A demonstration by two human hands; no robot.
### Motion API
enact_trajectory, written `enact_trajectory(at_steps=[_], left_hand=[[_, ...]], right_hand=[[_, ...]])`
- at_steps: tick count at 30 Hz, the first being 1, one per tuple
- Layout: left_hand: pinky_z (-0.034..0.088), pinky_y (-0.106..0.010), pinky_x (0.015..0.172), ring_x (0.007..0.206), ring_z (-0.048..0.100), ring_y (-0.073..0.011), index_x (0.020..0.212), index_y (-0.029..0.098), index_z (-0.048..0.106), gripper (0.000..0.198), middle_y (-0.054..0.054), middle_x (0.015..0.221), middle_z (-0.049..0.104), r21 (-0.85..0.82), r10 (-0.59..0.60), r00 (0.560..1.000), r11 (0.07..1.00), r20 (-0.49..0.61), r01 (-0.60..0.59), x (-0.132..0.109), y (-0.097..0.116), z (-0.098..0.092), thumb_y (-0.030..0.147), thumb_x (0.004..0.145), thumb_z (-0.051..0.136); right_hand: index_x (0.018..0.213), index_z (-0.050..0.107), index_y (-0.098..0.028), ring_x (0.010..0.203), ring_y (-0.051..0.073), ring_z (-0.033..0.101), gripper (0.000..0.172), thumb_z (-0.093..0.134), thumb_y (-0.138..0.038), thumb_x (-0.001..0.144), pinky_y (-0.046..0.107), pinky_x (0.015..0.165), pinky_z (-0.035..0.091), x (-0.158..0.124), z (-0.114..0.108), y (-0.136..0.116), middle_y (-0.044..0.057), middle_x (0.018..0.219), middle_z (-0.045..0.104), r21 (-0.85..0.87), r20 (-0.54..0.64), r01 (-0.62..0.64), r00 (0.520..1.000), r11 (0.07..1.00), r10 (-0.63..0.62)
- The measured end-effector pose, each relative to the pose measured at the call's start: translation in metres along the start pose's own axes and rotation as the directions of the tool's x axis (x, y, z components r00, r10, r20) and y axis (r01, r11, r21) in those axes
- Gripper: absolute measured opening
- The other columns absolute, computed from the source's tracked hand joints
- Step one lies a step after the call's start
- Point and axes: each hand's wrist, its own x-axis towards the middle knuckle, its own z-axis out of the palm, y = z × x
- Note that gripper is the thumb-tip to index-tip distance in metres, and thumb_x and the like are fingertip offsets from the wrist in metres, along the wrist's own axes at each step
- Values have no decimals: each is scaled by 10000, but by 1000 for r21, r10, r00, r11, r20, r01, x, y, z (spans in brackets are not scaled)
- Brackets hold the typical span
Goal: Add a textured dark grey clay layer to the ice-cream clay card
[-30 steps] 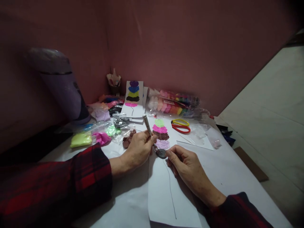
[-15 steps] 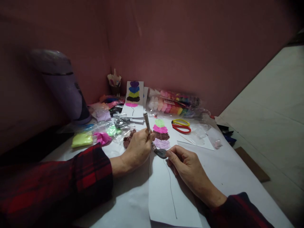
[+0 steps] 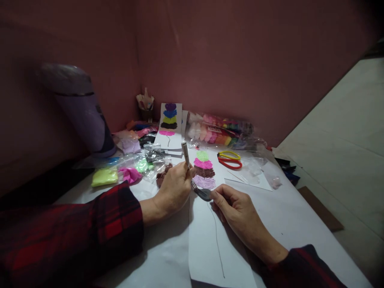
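Observation:
My left hand (image 3: 173, 186) is closed round the patterned handle of a fork (image 3: 186, 155). The fork's tines point down at a flat, dark grey piece of clay (image 3: 204, 195) and seem to touch its left end. My right hand (image 3: 235, 208) pinches the right edge of that clay between thumb and fingers. Below both hands lies a long white paper card (image 3: 207, 248) with a thin drawn line curving down it. Ridged clay bands in pale green (image 3: 202, 155), pink, brown (image 3: 204, 172) and lilac (image 3: 205, 183) are stacked on its upper part.
Scissors with yellow and red handles (image 3: 229, 161) lie right of the card. Bagged clay, including a yellow block (image 3: 105, 177), is spread at the left. A finished-looking banded card (image 3: 169, 124) leans behind, beside bagged coloured clay (image 3: 213, 132). A tall purple bottle (image 3: 81, 108) stands left.
My hands stay almost in place, still holding the fork and the grey clay. The fork's tines shift only slightly against the clay, and the whole view drifts a little.

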Motion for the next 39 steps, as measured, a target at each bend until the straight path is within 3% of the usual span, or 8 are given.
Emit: enact_trajectory(at_steps=[17, 28, 35, 39], left_hand=[[359, -282, 605, 572, 471, -144, 710, 196, 464, 222, 21, 588, 490, -25, 49, 998, 998, -50, -50, -1, -4, 1, 238, 925, 430], [389, -251, 572, 561, 469, -107, 771, 186, 517, 219, 15, 658, 515, -187, 109, 965, 970, -239, -155, -2, -6, 2, 310, 942, 457], [387, -228, 545, 545, 473, -98, 723, 167, 572, 240, 23, 591, 535, -157, 167, 977, 970, -130, -186, -1, -5, 4, 308, 912, 526], [378, -215, 501, 508, 472, -92, 721, 162, 610, 260, 28, 549, 547, -177, 112, 991, 976, -80, -124, 0, -6, 5, 339, 901, 549]], right_hand=[[681, 520, -186, 475, 89, 407, 334, 529, -414, 925, 238, 453, 316, 0, 0, -2, -31, 566, 501, -14, -1, 15, 1000, 1000, -15], [687, 536, -186, 425, 79, 425, 333, 548, -430, 913, 224, 414, 327, 0, 0, -2, -26, 567, 539, 38, -16, -19, 1000, 999, 20], [693, 527, -185, 354, 61, 424, 339, 583, -460, 884, 199, 352, 329, 1, 1, -2, -26, 554, 564, 174, -68, -79, 993, 982, 92], [687, 529, -183, 354, 56, 431, 338, 577, -447, 893, 189, 354, 325, 1, 1, -1, -31, 547, 559, 160, -62, -66, 995, 985, 77]])
